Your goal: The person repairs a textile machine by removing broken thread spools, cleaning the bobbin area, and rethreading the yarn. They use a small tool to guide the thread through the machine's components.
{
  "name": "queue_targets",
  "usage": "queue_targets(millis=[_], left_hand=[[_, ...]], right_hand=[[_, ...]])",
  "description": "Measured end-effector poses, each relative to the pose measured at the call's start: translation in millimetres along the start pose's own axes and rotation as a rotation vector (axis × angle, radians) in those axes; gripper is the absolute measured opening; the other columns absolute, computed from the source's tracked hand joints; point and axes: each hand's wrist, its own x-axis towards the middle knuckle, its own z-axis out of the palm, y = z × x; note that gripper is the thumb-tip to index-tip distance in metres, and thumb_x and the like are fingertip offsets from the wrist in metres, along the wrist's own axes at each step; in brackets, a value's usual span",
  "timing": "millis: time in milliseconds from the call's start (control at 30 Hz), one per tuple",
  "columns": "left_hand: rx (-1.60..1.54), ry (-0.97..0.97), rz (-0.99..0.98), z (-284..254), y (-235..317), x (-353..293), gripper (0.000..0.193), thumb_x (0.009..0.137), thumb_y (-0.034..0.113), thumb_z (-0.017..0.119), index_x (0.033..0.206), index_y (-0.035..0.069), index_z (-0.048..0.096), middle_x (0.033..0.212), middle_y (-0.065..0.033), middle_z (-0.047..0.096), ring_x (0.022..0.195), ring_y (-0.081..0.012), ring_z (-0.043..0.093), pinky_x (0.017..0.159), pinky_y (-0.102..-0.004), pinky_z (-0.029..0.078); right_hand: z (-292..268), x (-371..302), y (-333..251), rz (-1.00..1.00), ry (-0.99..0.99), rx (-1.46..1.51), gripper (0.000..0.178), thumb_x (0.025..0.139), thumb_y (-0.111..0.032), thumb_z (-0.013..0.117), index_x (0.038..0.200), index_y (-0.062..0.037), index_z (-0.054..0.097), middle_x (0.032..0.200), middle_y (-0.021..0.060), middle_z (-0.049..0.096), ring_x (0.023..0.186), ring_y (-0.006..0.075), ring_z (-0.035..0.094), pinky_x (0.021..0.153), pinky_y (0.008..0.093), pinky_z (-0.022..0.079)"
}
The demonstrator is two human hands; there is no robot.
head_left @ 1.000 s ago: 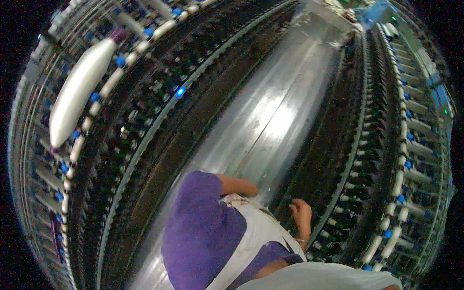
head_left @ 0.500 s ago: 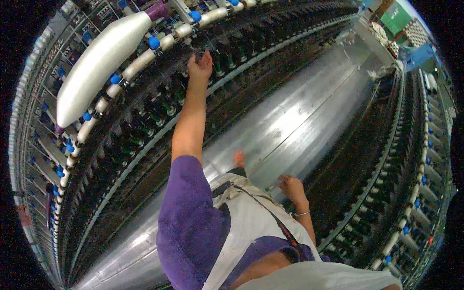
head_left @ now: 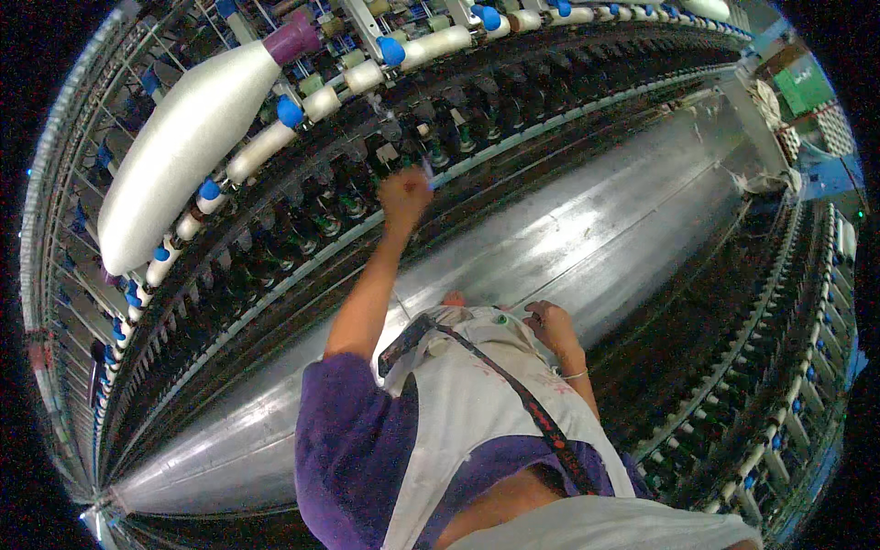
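Observation:
My left hand (head_left: 405, 194) reaches out to the spindle row of a spinning frame, its fingers closed and slightly blurred. Something thin and pale shows by the fingertips, too small to name. Just beyond it stand dark spindles with green parts (head_left: 438, 151) and a small pale bobbin top (head_left: 423, 131). My right hand (head_left: 552, 325) hangs low beside my pale apron (head_left: 477, 376), fingers loosely bent and a little apart, with no object visible in them. Above the spindles runs a line of white rollers (head_left: 362, 77) with blue caps (head_left: 390, 50).
A large white roving bobbin (head_left: 183, 151) with a purple end (head_left: 291, 38) hangs at upper left. A grey rail (head_left: 513, 139) edges the left machine. The shiny metal floor (head_left: 568, 220) runs between it and a second spinning frame (head_left: 733, 367). A green box (head_left: 803, 87) stands far right.
My left hand has come down and nearer from below the rollers to the spindle tops, and its fingers have closed. My right hand has risen slightly. The view has shifted.

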Motion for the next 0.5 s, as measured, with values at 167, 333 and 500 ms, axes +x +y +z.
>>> queue_targets(millis=[167,333,500], left_hand=[[0.215,-1.482,-0.363,-24,21,-167,0.021,0.073,0.022,0.057,0.082,0.004,0.063,0.078,-0.0187,0.061,0.073,-0.0311,0.060,0.066,-0.0427,0.045],[0.008,-1.448,-0.443,29,53,-191,0.027,0.082,0.024,0.049,0.099,0.005,0.058,0.096,-0.0186,0.059,0.088,-0.0305,0.057,0.079,-0.0407,0.041],[-0.152,-1.370,-0.590,25,93,-200,0.036,0.090,0.027,0.042,0.116,0.006,0.053,0.113,-0.0186,0.056,0.102,-0.0299,0.053,0.093,-0.0387,0.037]], right_hand=[[-18,49,8,-0.212,-0.195,-0.051,0.021,0.074,-0.013,0.068,0.094,-0.0067,0.066,0.081,0.0147,0.063,0.070,0.0330,0.061,0.063,0.0424,0.048],[-50,164,-50,-0.501,0.038,0.270,0.019,0.079,-0.021,0.064,0.095,-0.0116,0.069,0.096,0.0141,0.065,0.083,0.0337,0.062,0.071,0.0409,0.050],[-82,317,-183,-0.641,0.636,0.524,0.018,0.076,-0.014,0.069,0.093,-0.0061,0.068,0.080,0.0116,0.063,0.066,0.0266,0.060,0.063,0.0349,0.049]])
